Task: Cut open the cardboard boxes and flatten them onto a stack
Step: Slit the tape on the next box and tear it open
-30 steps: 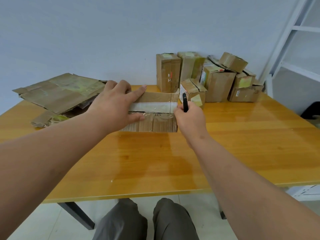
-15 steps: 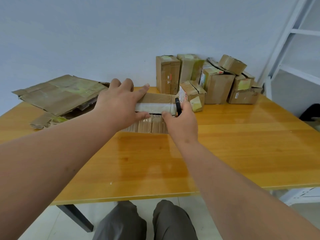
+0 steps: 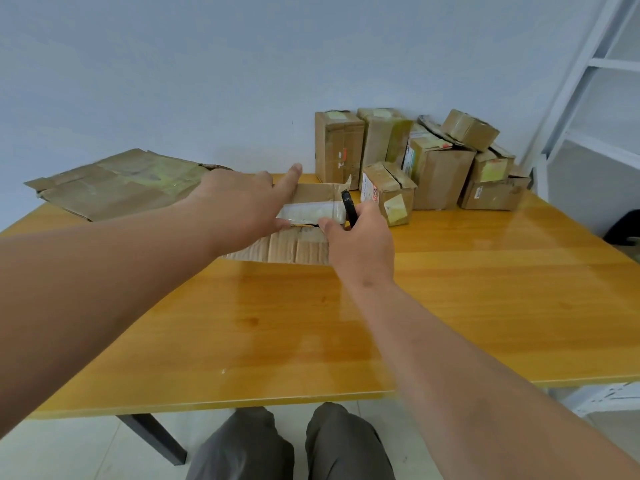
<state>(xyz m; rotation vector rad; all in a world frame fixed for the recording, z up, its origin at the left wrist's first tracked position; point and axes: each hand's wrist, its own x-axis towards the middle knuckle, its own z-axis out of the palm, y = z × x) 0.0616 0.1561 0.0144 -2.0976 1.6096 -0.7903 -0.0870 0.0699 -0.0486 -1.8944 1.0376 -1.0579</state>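
Observation:
A low brown cardboard box [image 3: 294, 245] with a white tape strip [image 3: 311, 211] along its top lies on the yellow table [image 3: 450, 306]. My left hand [image 3: 239, 206] lies flat on the box's left part, fingers straight. My right hand [image 3: 360, 240] grips a black cutter [image 3: 349, 207] at the tape's right end, the blade end hidden. A stack of flattened cardboard [image 3: 117, 181] lies at the far left.
Several taped boxes [image 3: 436, 168] are piled at the back right against the wall. A white metal frame [image 3: 588, 81] stands at the right. My knees [image 3: 287, 445] show below the table's front edge.
My right hand with the cutter has slid left from the box's right end along the tape. My left hand's fingers have straightened over the box.

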